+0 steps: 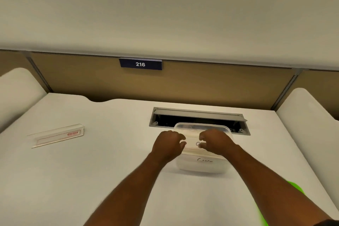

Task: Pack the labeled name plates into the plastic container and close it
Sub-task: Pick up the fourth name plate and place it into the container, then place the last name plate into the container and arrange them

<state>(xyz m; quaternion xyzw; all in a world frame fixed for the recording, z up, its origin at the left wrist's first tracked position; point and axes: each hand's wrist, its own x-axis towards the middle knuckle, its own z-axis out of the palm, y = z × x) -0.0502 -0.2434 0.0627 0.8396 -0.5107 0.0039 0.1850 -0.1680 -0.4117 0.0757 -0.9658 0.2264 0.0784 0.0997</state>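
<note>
My left hand [168, 143] and right hand [217, 141] pinch the ends of a labeled name plate [192, 145], right over the open plastic container [201, 168] on the counter [110, 170]. Another plate [56, 135] lies far left.

Plastic container [201, 168]: translucent, upright on white desk [110, 170]. Name plates [192, 144]: white, handwritten, stacked inside. Further name plate [56, 135]: clear, red-labelled, flat, well apart at left.
</note>
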